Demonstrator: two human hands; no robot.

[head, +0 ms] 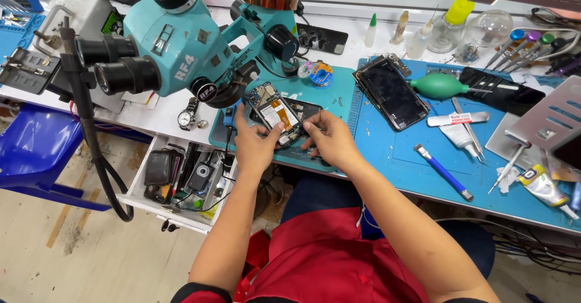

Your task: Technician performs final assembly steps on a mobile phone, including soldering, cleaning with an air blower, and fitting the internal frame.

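— both hands are on the opened phone (279,113), pinching it: the left hand (254,146) grips its near-left edge, thumb up on the frame, and the right hand (330,138) has its fingertips closed on the near-right end.

— where does it sit, starting from the big things?

— on the teal work mat (339,91) at the front of the white bench (163,112), right under the head of the teal microscope (181,43). the phone lies back-open, with an orange flex strip showing inside.

— and its long axis?

— it runs diagonally, from the far left under the microscope lens down toward the near right. so the left hand holds the long side nearest the lens, and the right hand sits at the lower end, just beside a dark holder under the phone.

— which hand is nearer the inside parts?

— the right one, i'd judge; its fingertips reach over the lower end. whether they pinch a small tool i cannot tell. a second phone (390,91) lies well apart on the blue mat (417,170).
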